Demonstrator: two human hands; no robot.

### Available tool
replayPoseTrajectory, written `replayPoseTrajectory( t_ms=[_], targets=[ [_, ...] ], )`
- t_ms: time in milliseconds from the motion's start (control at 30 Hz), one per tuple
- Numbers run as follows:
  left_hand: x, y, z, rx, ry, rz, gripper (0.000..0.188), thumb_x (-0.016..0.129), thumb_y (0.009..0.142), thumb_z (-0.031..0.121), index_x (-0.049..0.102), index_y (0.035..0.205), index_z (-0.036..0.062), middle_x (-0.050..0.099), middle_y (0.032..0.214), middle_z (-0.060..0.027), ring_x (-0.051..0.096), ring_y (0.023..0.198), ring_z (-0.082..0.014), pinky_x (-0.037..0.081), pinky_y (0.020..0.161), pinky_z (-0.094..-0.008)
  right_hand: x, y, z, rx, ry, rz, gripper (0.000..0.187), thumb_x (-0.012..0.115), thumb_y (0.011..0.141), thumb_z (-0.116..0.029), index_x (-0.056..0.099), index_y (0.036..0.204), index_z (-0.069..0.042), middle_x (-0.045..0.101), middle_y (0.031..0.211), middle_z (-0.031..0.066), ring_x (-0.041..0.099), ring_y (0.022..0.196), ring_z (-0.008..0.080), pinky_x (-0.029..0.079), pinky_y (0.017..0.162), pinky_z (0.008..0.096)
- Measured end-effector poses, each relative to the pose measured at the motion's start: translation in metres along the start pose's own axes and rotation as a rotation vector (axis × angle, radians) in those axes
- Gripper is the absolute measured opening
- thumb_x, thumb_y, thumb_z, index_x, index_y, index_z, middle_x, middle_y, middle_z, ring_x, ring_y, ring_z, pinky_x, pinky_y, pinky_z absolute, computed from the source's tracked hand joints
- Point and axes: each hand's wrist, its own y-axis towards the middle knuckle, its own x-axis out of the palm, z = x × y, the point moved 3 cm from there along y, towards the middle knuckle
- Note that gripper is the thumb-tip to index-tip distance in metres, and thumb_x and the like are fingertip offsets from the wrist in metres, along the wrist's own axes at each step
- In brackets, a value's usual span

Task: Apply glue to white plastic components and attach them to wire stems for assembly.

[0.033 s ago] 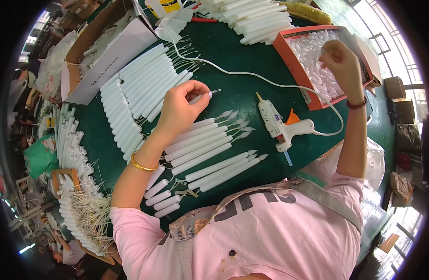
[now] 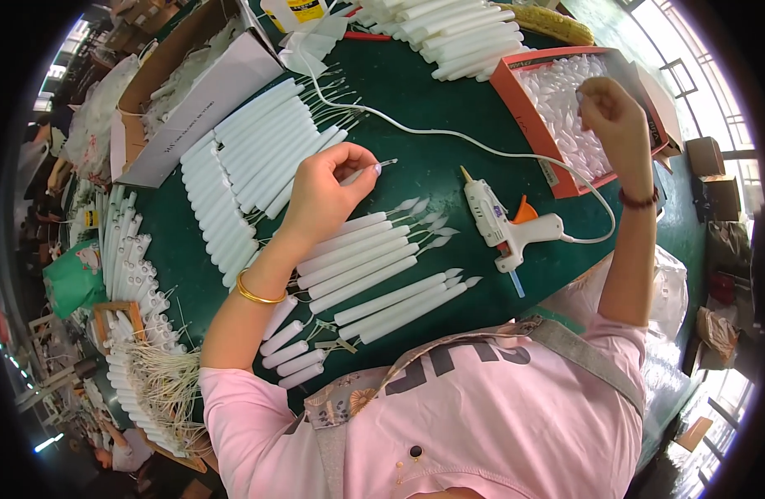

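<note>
My left hand (image 2: pixel 341 179) pinches a thin white candle stick, mostly hidden by the palm; its small lead tip (image 2: pixel 388 162) sticks out to the right. Below that hand lie several white candle sticks (image 2: pixel 361 264) with clear flame-shaped tips on their right ends. My right hand (image 2: pixel 611 108) hovers at an orange-red box (image 2: pixel 524 125) heaped with clear flame-shaped tips (image 2: pixel 561 100). Its fingers are curled together, and whatever they hold is too small to make out. Between the hands a white hot glue gun (image 2: pixel 503 220) with an orange trigger rests on the green table.
White sticks with wire ends (image 2: pixel 266 141) lie in rows beyond my left hand. A glue-gun cord (image 2: pixel 449 130) crosses the table. More white tubes (image 2: pixel 465 41) are piled at the back. At far left stands a cardboard box (image 2: pixel 174 125); bundled sticks with loose wires (image 2: pixel 162 374) sit nearer.
My right hand has shifted very slightly over the box. The whole view has moved by a few pixels; the left hand's hold is the same.
</note>
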Motion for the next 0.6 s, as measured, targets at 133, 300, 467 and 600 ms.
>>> replayPoseTrajectory(
  t_ms=[133, 300, 467, 600],
  targets=[
    [-0.006, -0.006, -0.006, -0.024, -0.108, -0.007, 0.01, 0.075, 0.091, 0.006, 0.074, 0.097, -0.0017, 0.073, 0.085, -0.0032, 0.064, 0.078, -0.008, 0.053, 0.074, -0.023, 0.08, -0.051, -0.061, 0.157, 0.132, -0.077, 0.019, 0.063, 0.1, 0.0, 0.076, 0.114, -0.002, 0.07, 0.09, -0.002, 0.058, 0.069, 0.0026, 0.046, 0.059, 0.0184],
    [-0.006, -0.014, 0.011, 0.071, -0.112, 0.01, 0.009, 0.076, 0.09, 0.005, 0.075, 0.096, -0.0018, 0.074, 0.086, -0.0039, 0.066, 0.077, -0.0086, 0.053, 0.072, -0.0232, 0.161, -0.059, -0.073, 0.113, 0.317, -0.23, 0.021, 0.061, 0.104, -0.004, 0.075, 0.119, 0.0, 0.061, 0.081, 0.0005, 0.057, 0.067, 0.0052, 0.048, 0.061, 0.0212],
    [-0.016, -0.016, 0.009, 0.055, -0.178, 0.032, 0.009, 0.076, 0.09, 0.004, 0.075, 0.096, -0.0022, 0.074, 0.086, -0.0042, 0.066, 0.076, -0.0086, 0.054, 0.072, -0.0237, 0.185, -0.053, -0.067, 0.366, 0.619, -0.338, 0.023, 0.064, 0.106, -0.014, 0.07, 0.117, 0.005, 0.067, 0.08, 0.0036, 0.063, 0.067, 0.0072, 0.052, 0.061, 0.021],
    [-0.017, -0.019, 0.012, 0.072, -0.154, 0.018, 0.008, 0.074, 0.092, 0.0, 0.074, 0.099, -0.0026, 0.07, 0.085, 0.0006, 0.06, 0.075, -0.0047, 0.049, 0.068, -0.0204, 0.183, -0.054, -0.067, 0.462, 0.688, -0.294, 0.021, 0.068, 0.104, -0.018, 0.069, 0.109, 0.003, 0.068, 0.081, 0.0039, 0.066, 0.066, 0.0088, 0.053, 0.06, 0.0215]
  ],
)
